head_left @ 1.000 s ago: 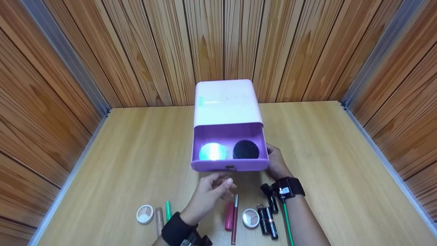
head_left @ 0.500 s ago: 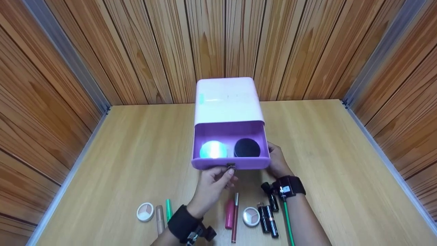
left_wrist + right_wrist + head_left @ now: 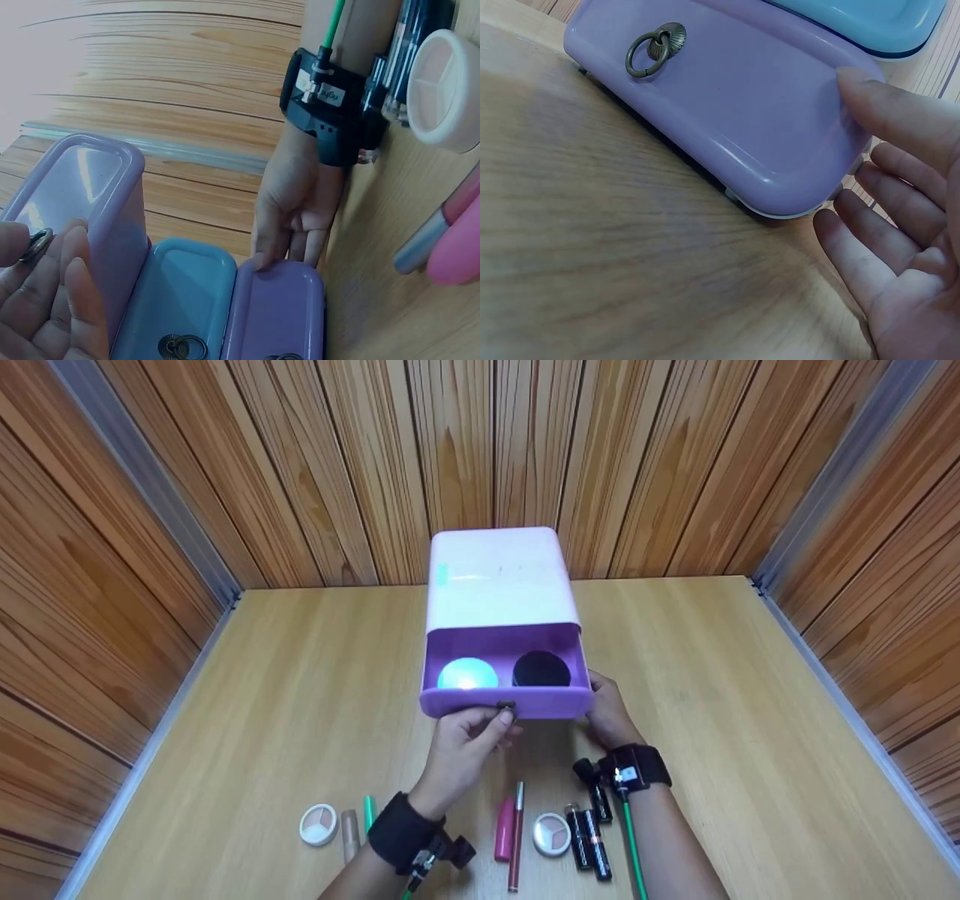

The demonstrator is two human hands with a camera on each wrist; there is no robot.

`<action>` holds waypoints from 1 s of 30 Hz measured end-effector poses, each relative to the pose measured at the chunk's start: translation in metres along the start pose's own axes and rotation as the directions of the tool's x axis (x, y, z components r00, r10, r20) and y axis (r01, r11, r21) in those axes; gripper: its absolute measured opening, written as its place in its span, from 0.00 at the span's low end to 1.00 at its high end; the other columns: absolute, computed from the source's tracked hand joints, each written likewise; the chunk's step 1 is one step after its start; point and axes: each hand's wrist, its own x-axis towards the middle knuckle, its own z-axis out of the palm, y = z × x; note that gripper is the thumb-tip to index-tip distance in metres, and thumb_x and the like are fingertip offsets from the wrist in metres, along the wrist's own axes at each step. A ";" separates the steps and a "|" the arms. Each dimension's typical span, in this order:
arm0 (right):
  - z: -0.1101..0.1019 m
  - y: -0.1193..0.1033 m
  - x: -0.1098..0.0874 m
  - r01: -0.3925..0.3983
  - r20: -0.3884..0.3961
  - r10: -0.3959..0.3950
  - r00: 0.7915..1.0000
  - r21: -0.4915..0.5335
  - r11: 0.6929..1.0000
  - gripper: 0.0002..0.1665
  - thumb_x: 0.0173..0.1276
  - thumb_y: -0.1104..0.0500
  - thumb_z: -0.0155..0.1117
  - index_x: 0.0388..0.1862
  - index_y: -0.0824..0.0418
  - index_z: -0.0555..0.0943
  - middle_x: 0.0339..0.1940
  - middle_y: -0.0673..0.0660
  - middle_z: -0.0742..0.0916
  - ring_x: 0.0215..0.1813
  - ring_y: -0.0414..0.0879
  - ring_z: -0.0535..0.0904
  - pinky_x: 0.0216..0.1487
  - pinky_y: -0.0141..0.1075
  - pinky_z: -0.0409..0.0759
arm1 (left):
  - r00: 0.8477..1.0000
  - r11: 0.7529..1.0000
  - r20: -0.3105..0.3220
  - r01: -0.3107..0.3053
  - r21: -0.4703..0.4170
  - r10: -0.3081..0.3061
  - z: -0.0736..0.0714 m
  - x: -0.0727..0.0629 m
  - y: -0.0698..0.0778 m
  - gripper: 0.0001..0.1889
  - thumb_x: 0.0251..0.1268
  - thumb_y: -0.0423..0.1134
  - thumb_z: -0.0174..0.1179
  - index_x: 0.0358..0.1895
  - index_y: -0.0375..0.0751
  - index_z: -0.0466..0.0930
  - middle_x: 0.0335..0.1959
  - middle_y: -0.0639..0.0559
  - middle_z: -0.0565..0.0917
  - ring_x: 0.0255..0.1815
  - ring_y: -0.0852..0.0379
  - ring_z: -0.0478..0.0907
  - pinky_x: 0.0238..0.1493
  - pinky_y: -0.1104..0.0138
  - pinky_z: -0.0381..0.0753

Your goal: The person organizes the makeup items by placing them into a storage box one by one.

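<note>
A small drawer cabinet with a pale pink top [image 3: 499,577] stands mid-table, its upper purple drawer [image 3: 457,703] pulled out. Inside lie a round, glare-lit pale item [image 3: 468,673] and a round black item [image 3: 541,669]. My left hand [image 3: 461,754] pinches the metal ring pull [image 3: 37,244] on that drawer's front between thumb and fingers. Below it, in the left wrist view, are a blue drawer [image 3: 180,292] and a lower purple drawer [image 3: 277,307], both pushed in. My right hand [image 3: 907,195] rests its thumb on the lower drawer's front corner, fingers loosely extended by the side.
Near the front lie a pink tube [image 3: 505,830], a slim red pencil-like stick [image 3: 517,840], black tubes [image 3: 587,840] and a round three-pan palette [image 3: 552,835]. Further left are another palette [image 3: 319,825], a beige tube [image 3: 350,836] and a green tube [image 3: 369,813]. Wood-panelled walls [image 3: 480,450] enclose the table.
My left hand has risen to the drawer front and taken hold of the ring pull. The upper drawer has slid slightly inward. My right hand has stayed at the cabinet's side.
</note>
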 end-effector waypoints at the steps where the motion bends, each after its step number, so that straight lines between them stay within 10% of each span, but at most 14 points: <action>1: 0.000 0.000 0.000 0.005 -0.001 -0.005 1.000 -0.004 1.000 0.13 0.62 0.68 0.62 0.46 0.64 0.85 0.39 0.59 0.85 0.44 0.49 0.78 0.46 0.38 0.77 | 1.000 1.000 0.001 0.004 -0.005 -0.004 0.000 0.002 -0.004 0.09 0.71 0.31 0.55 0.38 0.29 0.84 0.33 0.36 0.86 0.30 0.50 0.83 0.36 0.62 0.83; 16: 0.000 -0.002 0.000 -0.025 0.063 0.021 0.998 0.061 0.998 0.30 0.53 0.60 0.77 0.56 0.63 0.82 0.53 0.58 0.85 0.59 0.50 0.78 0.63 0.43 0.70 | 1.000 1.000 -0.008 -0.017 0.000 0.017 -0.008 0.037 -0.018 0.12 0.72 0.34 0.56 0.41 0.26 0.83 0.33 0.37 0.86 0.30 0.42 0.82 0.33 0.63 0.82; 23: 0.002 -0.005 0.000 -0.009 0.105 0.001 0.994 0.079 0.997 0.36 0.55 0.57 0.77 0.63 0.59 0.77 0.62 0.56 0.80 0.64 0.47 0.74 0.65 0.38 0.68 | 1.000 1.000 -0.013 0.021 -0.001 -0.021 -0.009 0.047 0.004 0.12 0.72 0.31 0.54 0.41 0.21 0.81 0.31 0.39 0.86 0.31 0.38 0.81 0.32 0.66 0.81; 30: 0.004 -0.001 0.002 -0.036 0.104 0.028 0.994 0.073 0.997 0.40 0.53 0.55 0.78 0.66 0.59 0.75 0.63 0.57 0.80 0.65 0.47 0.74 0.63 0.36 0.70 | 1.000 1.000 -0.020 0.009 -0.011 -0.010 -0.017 0.066 -0.026 0.16 0.72 0.43 0.57 0.41 0.30 0.84 0.34 0.36 0.85 0.34 0.29 0.79 0.34 0.58 0.83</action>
